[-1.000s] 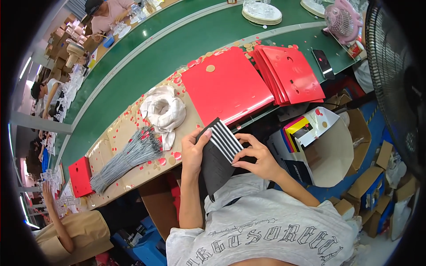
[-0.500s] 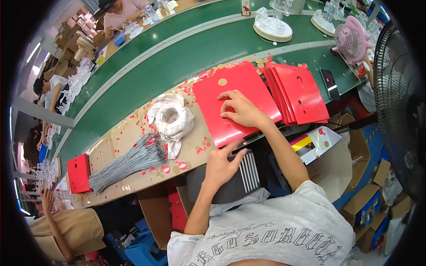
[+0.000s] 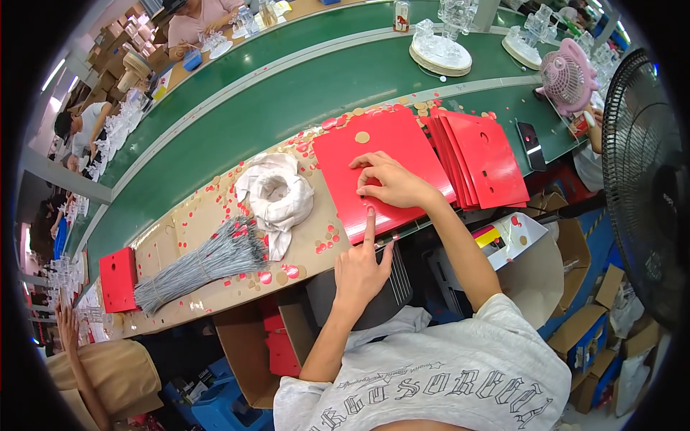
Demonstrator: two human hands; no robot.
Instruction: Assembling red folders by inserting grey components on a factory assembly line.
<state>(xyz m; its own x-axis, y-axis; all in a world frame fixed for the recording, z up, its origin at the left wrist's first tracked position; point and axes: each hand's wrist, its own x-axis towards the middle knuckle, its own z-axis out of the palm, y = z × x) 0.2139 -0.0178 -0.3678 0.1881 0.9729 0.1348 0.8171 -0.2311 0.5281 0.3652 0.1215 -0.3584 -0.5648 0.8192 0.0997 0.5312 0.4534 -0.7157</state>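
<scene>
A glossy red sheet point(image 3: 341, 169), apparently the top of a flat stack, lies in front of me with a round tan disc point(image 3: 362, 137) near its far edge. My right hand point(image 3: 395, 183) rests on the sheet, its fingers bent and apart, nothing visible in them. At the near edge, my left hand point(image 3: 361, 269) stretches its index finger onto the red surface beside a small round mark. Its thumb stands apart and the other fingers are curled. Fanned red sheets with cut-out holes point(image 3: 492, 158) lean to the right of the stack.
Left of the sheet are a roll of white cloth point(image 3: 287, 205) and a bundle of grey wire ties point(image 3: 208, 266). Red and tan discs litter the cardboard-covered bench. A phone point(image 3: 531, 145), a pink fan point(image 3: 568, 75) and a large black fan point(image 3: 640, 187) stand right. Co-workers sit along the line.
My left hand has moved slightly up and forward, and its index finger now reaches onto the red sheet. The right hand has stayed nearly in place.
</scene>
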